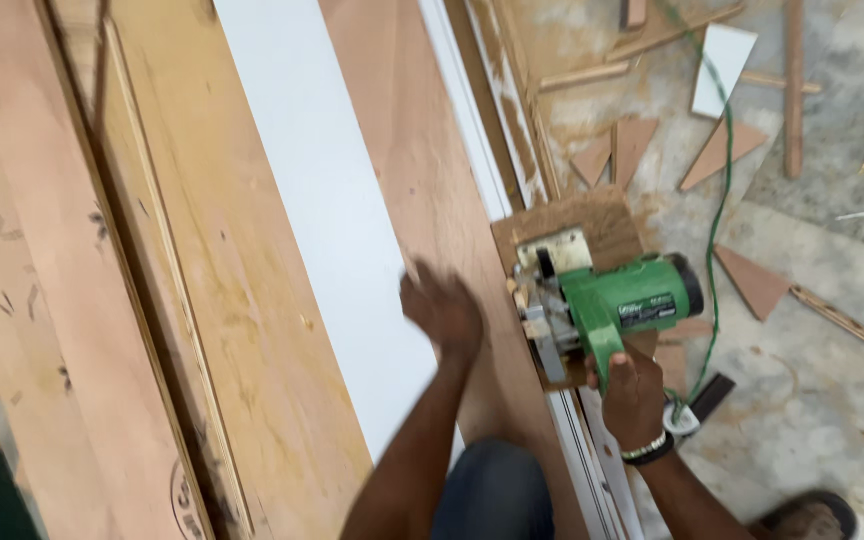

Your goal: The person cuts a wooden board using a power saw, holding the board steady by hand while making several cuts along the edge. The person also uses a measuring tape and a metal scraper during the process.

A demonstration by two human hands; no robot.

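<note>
My right hand (632, 395) grips the handle of a green power saw (617, 300) mounted on a small plywood base (592, 222). The saw sits at the right edge of a long brown plywood sheet (422, 150), beside a white strip (487, 170). My left hand (440, 308) is blurred and rests fingers-down on the brown sheet, just left of the saw, next to a long white board (322, 200). It holds nothing that I can see. A band circles my right wrist.
Wide plywood sheets (182, 280) fill the left side. A green cable (717, 210) runs from the saw across the concrete floor (822, 330). Triangular wood offcuts (752, 282), thin battens (794, 90) and a white scrap (722, 68) lie on the floor at right.
</note>
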